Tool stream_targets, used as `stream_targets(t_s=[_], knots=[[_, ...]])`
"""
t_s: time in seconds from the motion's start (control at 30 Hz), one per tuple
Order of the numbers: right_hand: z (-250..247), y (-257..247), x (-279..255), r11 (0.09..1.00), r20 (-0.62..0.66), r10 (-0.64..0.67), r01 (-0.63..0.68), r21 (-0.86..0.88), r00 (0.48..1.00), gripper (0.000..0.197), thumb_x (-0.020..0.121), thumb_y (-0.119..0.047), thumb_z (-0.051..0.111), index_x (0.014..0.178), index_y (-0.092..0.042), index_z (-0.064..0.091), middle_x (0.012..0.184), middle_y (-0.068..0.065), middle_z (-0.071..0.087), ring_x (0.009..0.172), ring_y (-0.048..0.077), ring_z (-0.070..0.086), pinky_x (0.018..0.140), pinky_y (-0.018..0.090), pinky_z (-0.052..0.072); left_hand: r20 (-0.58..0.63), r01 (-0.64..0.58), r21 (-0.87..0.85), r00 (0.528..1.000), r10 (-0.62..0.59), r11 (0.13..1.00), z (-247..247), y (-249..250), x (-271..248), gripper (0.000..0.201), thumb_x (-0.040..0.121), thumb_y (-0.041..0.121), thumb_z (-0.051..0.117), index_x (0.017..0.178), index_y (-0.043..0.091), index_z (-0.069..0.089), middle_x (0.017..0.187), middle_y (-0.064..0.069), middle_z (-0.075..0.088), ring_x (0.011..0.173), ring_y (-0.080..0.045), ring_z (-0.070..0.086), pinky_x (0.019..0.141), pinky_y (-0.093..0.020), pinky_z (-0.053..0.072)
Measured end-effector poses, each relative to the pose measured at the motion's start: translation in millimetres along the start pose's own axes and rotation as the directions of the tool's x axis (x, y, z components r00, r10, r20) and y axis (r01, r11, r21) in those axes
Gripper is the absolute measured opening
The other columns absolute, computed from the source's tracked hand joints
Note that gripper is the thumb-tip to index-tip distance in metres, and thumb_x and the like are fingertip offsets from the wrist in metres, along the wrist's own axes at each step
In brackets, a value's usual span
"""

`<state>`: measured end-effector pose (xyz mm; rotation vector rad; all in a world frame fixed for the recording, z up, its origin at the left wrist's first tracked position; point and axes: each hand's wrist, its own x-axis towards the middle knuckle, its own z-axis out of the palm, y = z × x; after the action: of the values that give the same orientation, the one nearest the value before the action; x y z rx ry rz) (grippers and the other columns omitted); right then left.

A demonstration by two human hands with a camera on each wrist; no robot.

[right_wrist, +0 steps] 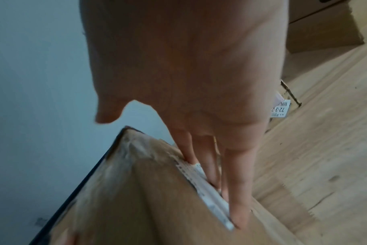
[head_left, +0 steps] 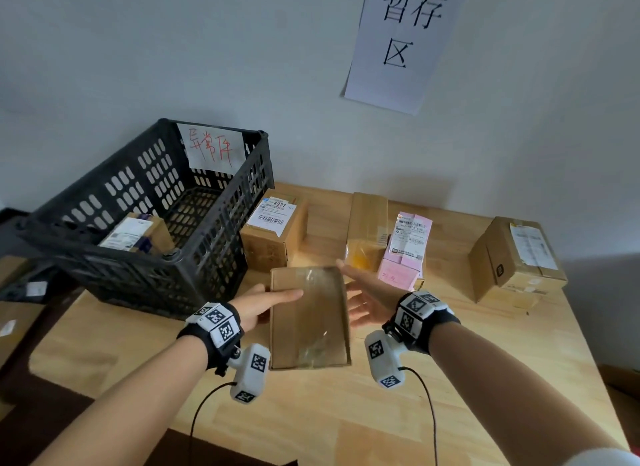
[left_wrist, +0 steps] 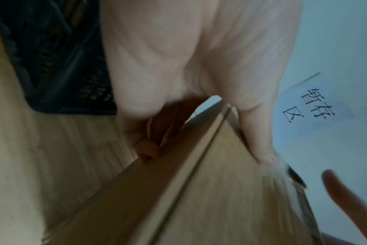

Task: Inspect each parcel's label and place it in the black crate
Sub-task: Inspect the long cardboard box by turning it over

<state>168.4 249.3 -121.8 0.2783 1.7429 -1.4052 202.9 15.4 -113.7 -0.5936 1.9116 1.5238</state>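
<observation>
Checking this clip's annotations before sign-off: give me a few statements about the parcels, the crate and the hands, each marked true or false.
1. The flat cardboard parcel is held between both hands above the wooden table. True.
2. The black crate holds no parcels. False: one labelled parcel in the crate lies at its near corner.
3. The left hand has its thumb on the flat parcel's upper face. True.
4. The right hand is clenched in a fist. False: its fingers are straight along the parcel's right edge.
5. The pink parcel sits inside the crate. False: it is on the table, right of the crate.
</observation>
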Motion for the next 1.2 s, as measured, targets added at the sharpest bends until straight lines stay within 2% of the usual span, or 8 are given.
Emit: stream_targets(t_s=[0.1, 0.17, 0.23, 0.3, 0.47, 0.73, 0.87, 1.2], knots=[[9, -2, 2, 0.976, 0.028, -0.019, 0.025, -0.219, 0.999, 0.069, 0.073, -0.056, 0.072, 0.128, -0.019, 0.054, 0.124, 0.005, 0.063, 0.110, 0.022, 0.061, 0.087, 0.035, 0.053, -0.024, 0.001, 0.034, 1.000, 0.000, 0.999, 1, 3, 4, 0.111, 0.058, 0.057, 0.081, 0.144, 0.011, 0.028, 0.151, -0.012, 0.031, 0.141, -0.027, 0.025, 0.116, -0.042, 0.018], [11, -3, 6, 0.965, 0.000, -0.026, 0.025, -0.261, 1.000, 0.068, 0.075, -0.047, 0.075, 0.131, -0.017, 0.052, 0.125, 0.002, 0.062, 0.108, 0.020, 0.062, 0.076, 0.027, 0.054, 0.015, 0.008, 0.056, 1.000, -0.009, 0.998, 3, 7, 3, 0.110, 0.041, 0.057, 0.087, 0.132, 0.010, 0.045, 0.136, -0.011, 0.052, 0.127, -0.026, 0.044, 0.111, -0.045, 0.030], [11, -6, 12, 0.968, -0.021, -0.017, 0.011, -0.251, 1.000, 0.068, 0.075, -0.047, 0.075, 0.130, -0.016, 0.052, 0.123, 0.002, 0.063, 0.103, 0.019, 0.063, 0.067, 0.024, 0.053, 0.040, 0.010, 0.058, 0.999, -0.012, 0.998, 5, 9, 3, 0.107, 0.032, 0.055, 0.090, 0.124, 0.013, 0.054, 0.121, -0.009, 0.063, 0.116, -0.026, 0.054, 0.106, -0.051, 0.038], [10, -8, 19, 0.967, -0.057, -0.014, -0.001, -0.256, 0.998, 0.064, 0.077, -0.050, 0.071, 0.128, -0.014, 0.054, 0.120, 0.003, 0.065, 0.097, 0.018, 0.065, 0.064, 0.024, 0.053, -0.006, 0.029, 0.048, 1.000, -0.028, 0.998, 4, 9, 14, 0.104, 0.036, 0.057, 0.089, 0.123, 0.014, 0.051, 0.119, -0.008, 0.063, 0.114, -0.026, 0.056, 0.104, -0.050, 0.040], [11, -14, 34, 0.961, -0.150, -0.038, -0.005, -0.277, 0.988, 0.059, 0.082, -0.052, 0.065, 0.120, -0.006, 0.058, 0.115, 0.010, 0.066, 0.096, 0.025, 0.068, 0.075, 0.035, 0.059, -0.048, 0.076, 0.019, 0.996, -0.075, 0.997, 2, 21, 26, 0.076, 0.061, 0.051, 0.082, 0.116, 0.012, 0.050, 0.107, -0.014, 0.065, 0.097, -0.031, 0.064, 0.088, -0.051, 0.053], [0, -24, 47, 0.958, -0.095, 0.007, -0.034, -0.285, 0.995, 0.050, 0.078, -0.051, 0.071, 0.108, -0.012, 0.061, 0.105, 0.009, 0.071, 0.091, 0.022, 0.070, 0.079, 0.038, 0.059, -0.022, 0.096, 0.022, 0.995, -0.095, 0.995, -5, 24, 42, 0.076, 0.064, 0.049, 0.081, 0.121, 0.011, 0.048, 0.111, -0.013, 0.064, 0.100, -0.030, 0.063, 0.088, -0.050, 0.053], [-2, -23, 53, 0.957, -0.101, 0.008, -0.037, -0.289, 0.995, 0.057, 0.076, -0.053, 0.072, 0.112, -0.010, 0.061, 0.104, 0.008, 0.071, 0.091, 0.022, 0.071, 0.079, 0.040, 0.059, -0.028, 0.092, 0.021, 0.995, -0.091, 0.996, -6, 26, 44, 0.071, 0.066, 0.047, 0.080, 0.118, 0.011, 0.049, 0.110, -0.012, 0.065, 0.100, -0.029, 0.063, 0.089, -0.050, 0.053], [3, -20, 47, 0.958, -0.154, -0.020, -0.026, -0.287, 0.988, 0.063, 0.075, -0.057, 0.070, 0.113, -0.008, 0.060, 0.107, 0.009, 0.069, 0.089, 0.023, 0.071, 0.075, 0.040, 0.060, -0.055, 0.083, 0.030, 0.995, -0.081, 0.996, -7, 19, 47, 0.091, 0.053, 0.058, 0.082, 0.123, 0.011, 0.048, 0.109, -0.010, 0.065, 0.099, -0.026, 0.063, 0.091, -0.047, 0.052]])
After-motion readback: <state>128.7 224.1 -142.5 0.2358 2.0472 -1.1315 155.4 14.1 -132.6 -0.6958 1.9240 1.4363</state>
